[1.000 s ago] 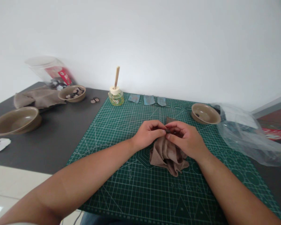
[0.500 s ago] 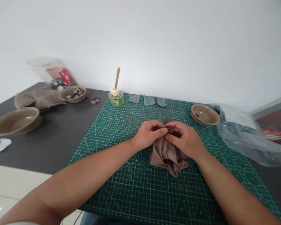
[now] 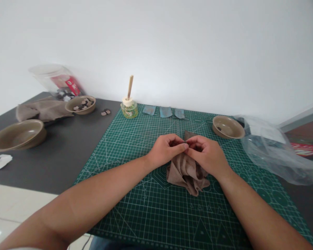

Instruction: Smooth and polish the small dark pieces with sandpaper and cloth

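My left hand (image 3: 167, 148) and my right hand (image 3: 206, 152) meet fingertip to fingertip over a crumpled brown cloth (image 3: 186, 172). Both are closed in a pinch. Between the tips shows a sliver of a small dark piece (image 3: 185, 142), mostly covered by the fingers, so its kind cannot be made out. The cloth lies bunched on the green cutting mat (image 3: 135, 208) under and in front of the hands. One darker end of it sticks out behind my right fingers.
A tan bowl (image 3: 232, 132) with a small dark piece stands behind my right hand, by a clear plastic bag (image 3: 266, 156). Three blue-grey sheets (image 3: 165, 111) and a reed diffuser (image 3: 129, 108) line the back. Leftward are a bowl of small pieces (image 3: 91, 108), an oval bowl (image 3: 36, 139) and folded cloth (image 3: 47, 110).
Hardly anything differs. The fingertips have shifted slightly against each other, with the left thumb a little further right. The cloth stays in place.
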A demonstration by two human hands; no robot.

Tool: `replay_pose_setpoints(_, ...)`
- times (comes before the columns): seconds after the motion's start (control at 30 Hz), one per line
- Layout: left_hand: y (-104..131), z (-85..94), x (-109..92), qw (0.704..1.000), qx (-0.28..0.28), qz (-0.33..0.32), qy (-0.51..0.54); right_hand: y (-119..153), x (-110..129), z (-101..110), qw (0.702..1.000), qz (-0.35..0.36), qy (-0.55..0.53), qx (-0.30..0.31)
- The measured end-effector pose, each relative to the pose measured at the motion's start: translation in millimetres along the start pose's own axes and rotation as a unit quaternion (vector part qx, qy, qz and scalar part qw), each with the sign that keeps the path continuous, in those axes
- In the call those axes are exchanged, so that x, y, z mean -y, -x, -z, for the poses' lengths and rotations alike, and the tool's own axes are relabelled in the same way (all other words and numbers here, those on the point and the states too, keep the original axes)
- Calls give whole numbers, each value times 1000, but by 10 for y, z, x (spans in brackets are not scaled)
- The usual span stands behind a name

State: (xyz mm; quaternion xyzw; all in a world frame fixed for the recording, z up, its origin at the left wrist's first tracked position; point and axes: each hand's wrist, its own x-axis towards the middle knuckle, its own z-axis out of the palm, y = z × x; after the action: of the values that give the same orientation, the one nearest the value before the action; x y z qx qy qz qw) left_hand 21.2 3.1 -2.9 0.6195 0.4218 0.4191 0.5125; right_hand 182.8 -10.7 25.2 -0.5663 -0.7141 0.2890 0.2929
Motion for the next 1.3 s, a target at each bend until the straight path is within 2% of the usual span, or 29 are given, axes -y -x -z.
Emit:
replay_pose_setpoints(0.23,5,11,-5,1000,9,-1,0,1,11,3,1000,-3,-4,5)
replay_pose_setpoints(0.67,-11,44,-19,999,-11,-25,-26,-5,-2,-2,1000,-5,5,22)
replay_pose_setpoints(0.87,-3,193,-159,997,-67,-5,-45,-13,-8,-18,999,-3,15,32)
replay_pose_setpoints(0.97,7,418,-245,988,-97,-20,-120,-12,-24,-19,999,-2,25,37)
replay_pose_setpoints(1.07,78,829,-290,957,-118,-12,-265,-4,-34,-15,999,3,28,36)
replay_pose_setpoints(1.17,198,1388,-312,895,-170,20,-412,1,-33,-22,999,16,30,31)
replay_pose_setpoints(1.23,264,1787,-341,836,-201,43,-509,-3,-32,-32,999,18,29,33)
replay_pose_setpoints(1.3,297,2162,-391,776,-220,95,-583,-11,-35,-40,999,17,27,34)
